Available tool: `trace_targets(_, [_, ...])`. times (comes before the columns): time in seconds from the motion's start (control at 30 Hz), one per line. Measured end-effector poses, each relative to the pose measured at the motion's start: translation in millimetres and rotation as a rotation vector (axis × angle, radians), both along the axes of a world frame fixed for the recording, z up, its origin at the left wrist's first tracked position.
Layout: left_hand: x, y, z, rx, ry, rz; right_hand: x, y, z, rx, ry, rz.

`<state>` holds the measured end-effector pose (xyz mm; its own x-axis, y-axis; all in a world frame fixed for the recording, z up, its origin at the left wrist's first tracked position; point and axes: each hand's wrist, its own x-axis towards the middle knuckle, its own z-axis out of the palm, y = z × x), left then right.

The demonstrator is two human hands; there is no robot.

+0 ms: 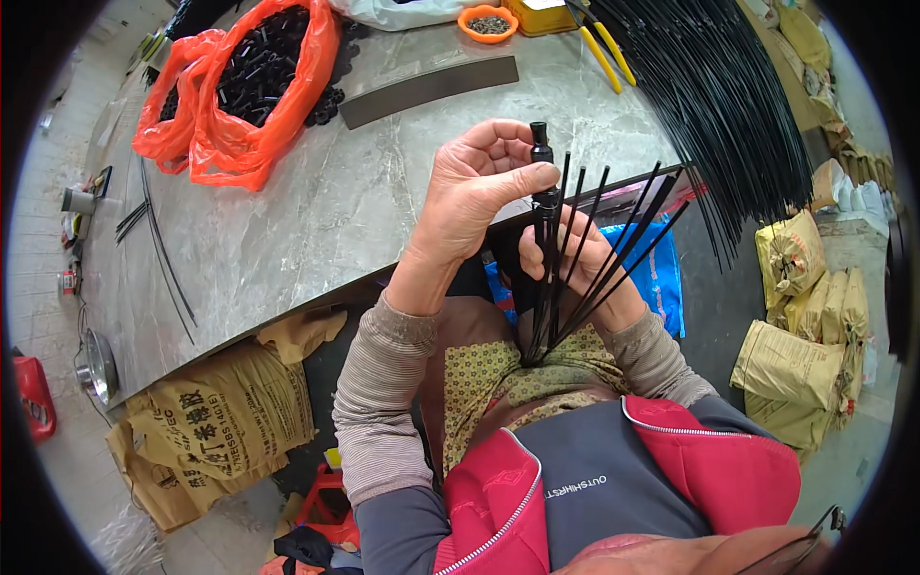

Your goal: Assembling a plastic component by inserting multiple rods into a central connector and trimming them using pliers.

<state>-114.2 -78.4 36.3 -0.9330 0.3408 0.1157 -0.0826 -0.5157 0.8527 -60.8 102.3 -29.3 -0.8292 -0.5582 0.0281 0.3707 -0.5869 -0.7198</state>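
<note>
My left hand point(476, 192) is closed on a stepped black tubular fitting point(540, 151), pinching it between thumb and fingers near the table's front edge. Below it, my right hand point(586, 257) is closed around several thin black rods point(625, 247). The rods fan out at their upper ends and draw together at my lap. Some of them run up beside the fitting; whether any is joined to it I cannot tell. A patterned yellowish cloth point(479, 388) covers my lap under the rods.
On the grey stone-look table point(287, 240) lie an orange-red plastic bag point(278, 158) of small black parts, a dark curved strip point(431, 93), an orange bowl point(486, 36), yellow-handled pliers point(602, 59) and a big black rod bundle point(724, 105). Sacks point(225, 431) stand below.
</note>
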Motion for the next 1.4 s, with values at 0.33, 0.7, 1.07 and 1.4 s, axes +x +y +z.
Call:
trace_targets(0.33, [-2.3,-3.2,-2.4,-0.025,0.034,0.012,-2.1,-2.1,-4.1,0.009,-0.033,-0.03])
trace_targets(0.7, [6.4,-3.8,-8.3,-0.064,0.046,0.065,4.7,-2.6,0.7,-0.005,-0.03,-0.014])
trace_targets(1.07, [27.1,0.0,3.2,-0.08,0.048,0.14,18.1,-3.3,14.7,0.034,-0.062,-0.047])
trace_targets(1.4, [39.6,0.3,7.0,-0.057,0.041,0.172,22.6,0.0,12.7,0.013,-0.094,0.001])
